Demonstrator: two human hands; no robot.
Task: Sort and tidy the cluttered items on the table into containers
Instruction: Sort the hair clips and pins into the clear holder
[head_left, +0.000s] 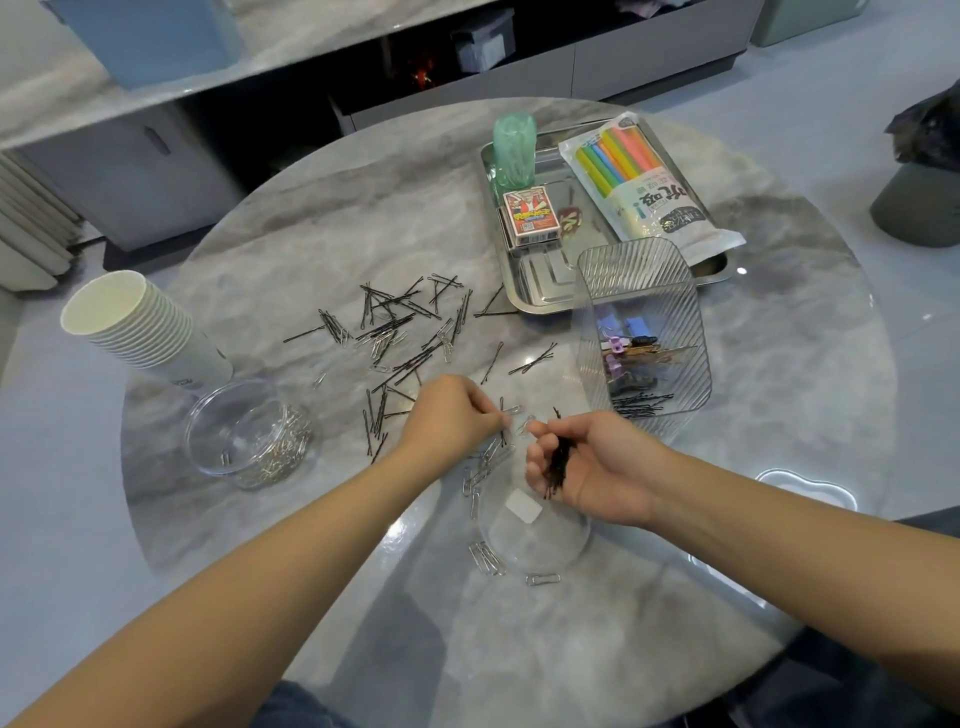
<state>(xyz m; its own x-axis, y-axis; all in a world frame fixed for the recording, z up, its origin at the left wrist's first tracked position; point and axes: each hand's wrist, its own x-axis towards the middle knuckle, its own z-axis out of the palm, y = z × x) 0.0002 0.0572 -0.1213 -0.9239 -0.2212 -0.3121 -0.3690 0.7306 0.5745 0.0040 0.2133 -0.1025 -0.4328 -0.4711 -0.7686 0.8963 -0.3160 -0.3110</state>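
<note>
Black hairpins (400, 332) and silver paper clips (487, 557) lie scattered over the round marble table (322, 239). My right hand (592, 467) lies palm up at the table's middle and holds a bundle of black hairpins (558, 465) in its curled fingers. My left hand (452, 415) is just left of it, its fingertips pinching a black hairpin among the pins and clips on the table. A clear ribbed bin (644, 332) to the right holds hairpins and coloured clips. A clear round tub (249, 434) at the left holds paper clips.
A stack of white paper cups (140, 327) lies tilted at the left. A steel tray (540, 291) at the back carries a card box (531, 217), a green roll (514, 150) and a pack of coloured sticks (644, 182). A clear round lid (535, 535) lies under my right hand.
</note>
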